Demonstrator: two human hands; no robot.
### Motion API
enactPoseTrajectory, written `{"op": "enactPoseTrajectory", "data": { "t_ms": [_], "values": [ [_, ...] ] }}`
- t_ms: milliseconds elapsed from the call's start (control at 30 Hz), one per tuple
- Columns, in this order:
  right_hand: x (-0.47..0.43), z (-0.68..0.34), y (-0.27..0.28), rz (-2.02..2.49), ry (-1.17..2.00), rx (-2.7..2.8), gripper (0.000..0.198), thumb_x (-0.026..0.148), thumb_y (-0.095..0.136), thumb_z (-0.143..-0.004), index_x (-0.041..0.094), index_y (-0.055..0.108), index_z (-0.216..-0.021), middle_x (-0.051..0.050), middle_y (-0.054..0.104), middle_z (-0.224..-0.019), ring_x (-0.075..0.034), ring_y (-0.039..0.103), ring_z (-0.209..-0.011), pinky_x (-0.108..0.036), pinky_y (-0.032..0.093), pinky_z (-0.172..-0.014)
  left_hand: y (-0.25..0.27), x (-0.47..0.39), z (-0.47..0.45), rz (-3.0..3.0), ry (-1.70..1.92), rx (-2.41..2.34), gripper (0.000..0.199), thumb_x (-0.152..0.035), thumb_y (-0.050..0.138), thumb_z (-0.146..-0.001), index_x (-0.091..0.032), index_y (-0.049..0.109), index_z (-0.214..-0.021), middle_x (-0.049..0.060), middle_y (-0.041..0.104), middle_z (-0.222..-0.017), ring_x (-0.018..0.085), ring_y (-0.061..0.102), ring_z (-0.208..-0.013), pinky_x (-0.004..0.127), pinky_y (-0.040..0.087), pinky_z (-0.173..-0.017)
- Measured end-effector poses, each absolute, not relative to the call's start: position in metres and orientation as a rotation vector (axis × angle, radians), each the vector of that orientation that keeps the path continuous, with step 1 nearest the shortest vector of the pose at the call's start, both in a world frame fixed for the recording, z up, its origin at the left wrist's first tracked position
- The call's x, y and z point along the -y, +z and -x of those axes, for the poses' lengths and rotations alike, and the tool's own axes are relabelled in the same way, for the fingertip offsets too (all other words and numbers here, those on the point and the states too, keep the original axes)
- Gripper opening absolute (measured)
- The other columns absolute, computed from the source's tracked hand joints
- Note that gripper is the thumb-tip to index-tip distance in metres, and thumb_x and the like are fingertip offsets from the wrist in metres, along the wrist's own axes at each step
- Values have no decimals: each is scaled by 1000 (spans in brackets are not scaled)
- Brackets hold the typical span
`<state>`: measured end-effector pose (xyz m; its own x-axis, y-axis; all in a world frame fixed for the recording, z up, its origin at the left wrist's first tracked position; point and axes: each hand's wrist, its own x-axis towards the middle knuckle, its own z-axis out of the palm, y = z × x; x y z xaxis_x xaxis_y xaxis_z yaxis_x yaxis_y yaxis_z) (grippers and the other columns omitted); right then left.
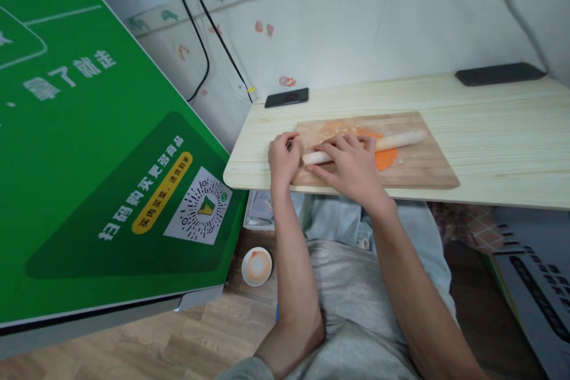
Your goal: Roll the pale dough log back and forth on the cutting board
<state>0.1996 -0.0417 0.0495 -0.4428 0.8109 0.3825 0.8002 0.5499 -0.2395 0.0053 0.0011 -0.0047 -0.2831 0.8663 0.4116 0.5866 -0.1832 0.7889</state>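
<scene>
My right hand [351, 166] lies over a pale rolling pin [401, 140], its fingers bent across it and the thumb along the near side. Beneath the pin is a flattened sheet of orange dough [386, 159], partly hidden by the hand. Both rest on a wooden cutting board [418, 175] dusted with whitish and orange smears. My left hand [285, 157] is closed at the board's left edge, just left of the pin's end and apart from it. Something small, dark and shiny shows between its fingers, too small to name.
A black phone [287, 98] lies on the pale wooden table [499, 142] near the wall, and a dark flat object [500, 73] at the back right. A large green panel [89, 148] stands at left. A bowl [257, 266] with orange residue sits below the table.
</scene>
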Motion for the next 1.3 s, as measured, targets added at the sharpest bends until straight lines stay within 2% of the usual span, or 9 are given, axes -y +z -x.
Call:
{"op": "enactPoseTrajectory", "data": {
  "t_ms": [267, 567, 867, 1033, 1167, 1300],
  "values": [
    [38, -200, 44, 1292, -4, 2320, 39, 55, 75, -106, 23, 78, -128, -11, 78, -133, -37, 61, -126, -55, 31, -112, -1, -1, -7, -1655, 1411, -1833, 18, -15, 64, -102, -21, 79, -108, 9, 83, -117, 26, 77, -111, 41, 60, -106],
    [37, -202, 43, 1261, -5, 2328, 37, 55, 66, -110, 24, 78, -127, -12, 78, -133, -38, 63, -126, -57, 34, -111, 2, 2, -10, -1638, 1413, -1843, 18, -14, 65, -101, -21, 81, -107, 10, 83, -117, 27, 77, -113, 41, 60, -106],
    [37, -202, 44, 1274, 7, 2340, 38, 54, 68, -109, 23, 78, -127, -12, 77, -134, -37, 62, -128, -56, 33, -112, 2, 1, -9, -1639, 1397, -1849, 19, -14, 64, -102, -21, 80, -107, 9, 83, -117, 26, 76, -114, 41, 59, -108],
    [40, -208, 47, 1252, 73, 2390, 43, 56, 69, -109, 24, 75, -136, -11, 75, -140, -37, 62, -131, -56, 31, -116, 2, 1, -9, -1634, 1410, -1846, 19, -14, 64, -101, -21, 80, -107, 9, 83, -116, 27, 76, -113, 41, 59, -107],
    [44, -215, 50, 1211, 173, 2443, 46, 56, 65, -111, 25, 69, -145, -12, 73, -148, -36, 59, -141, -60, 25, -124, 2, 1, -9, -1632, 1410, -1849, 19, -14, 64, -102, -22, 80, -107, 8, 83, -116, 26, 77, -112, 41, 59, -107],
    [42, -212, 48, 1223, 152, 2424, 45, 55, 63, -111, 25, 69, -145, -12, 70, -152, -36, 56, -146, -62, 23, -126, 1, 1, -9, -1634, 1409, -1846, 19, -14, 64, -101, -21, 80, -107, 9, 83, -116, 26, 77, -111, 41, 59, -107]
  ]
}}
